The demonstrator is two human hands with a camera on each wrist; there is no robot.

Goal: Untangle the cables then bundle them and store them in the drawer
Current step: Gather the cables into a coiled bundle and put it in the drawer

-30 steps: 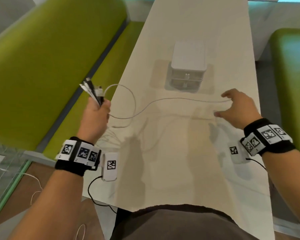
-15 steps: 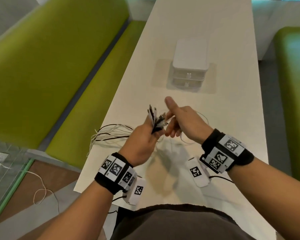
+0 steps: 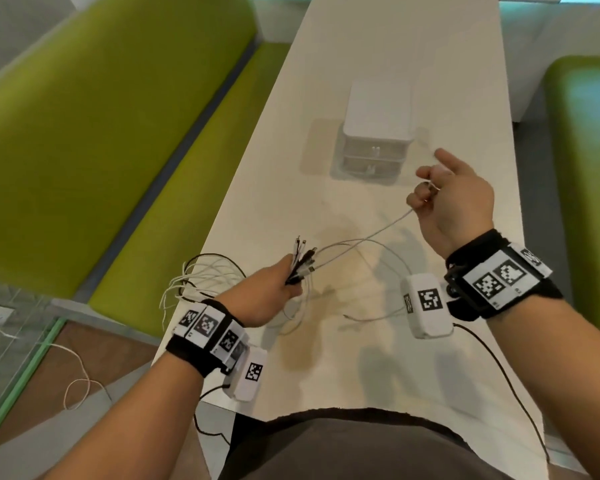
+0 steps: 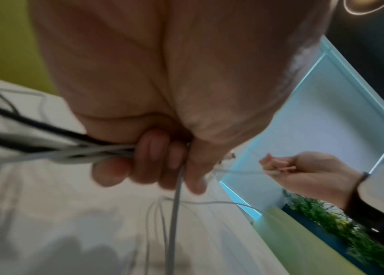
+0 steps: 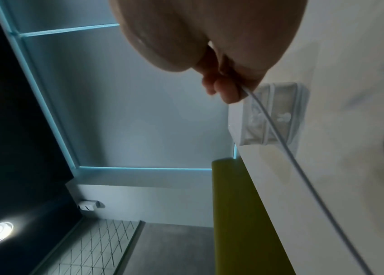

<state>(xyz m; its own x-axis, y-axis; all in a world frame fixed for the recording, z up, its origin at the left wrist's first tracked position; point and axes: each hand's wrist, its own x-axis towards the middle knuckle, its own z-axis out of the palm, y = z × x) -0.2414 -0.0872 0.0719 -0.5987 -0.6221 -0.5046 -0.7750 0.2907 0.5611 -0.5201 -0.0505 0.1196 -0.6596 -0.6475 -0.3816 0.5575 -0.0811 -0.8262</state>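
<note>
My left hand [image 3: 274,289] grips a bundle of white and black cables [image 3: 302,261] near their plugs, above the table's left edge; the plug ends fan out above the fist, and loops [image 3: 201,278] trail off the edge behind it. In the left wrist view the fingers [image 4: 153,160] curl round the cables [image 4: 68,150]. My right hand [image 3: 447,199] is raised to the right, in front of the drawer unit [image 3: 376,129], with its fingers curled round one white cable [image 3: 371,237] that runs back to the bundle. The right wrist view shows that cable [image 5: 287,147] leaving the fingers [image 5: 221,87].
The small white drawer unit has two closed drawers [image 3: 373,161] and stands mid-table. Slack white cable [image 3: 371,318] lies on the white table [image 3: 430,375] between my hands. Green benches [image 3: 84,133] flank the table on both sides. Another white cord [image 3: 77,386] lies on the floor at left.
My hands met over the table half a second ago. Since then the right hand has moved right and away, drawing one white cable out from the bundle. The left hand stays near the edge.
</note>
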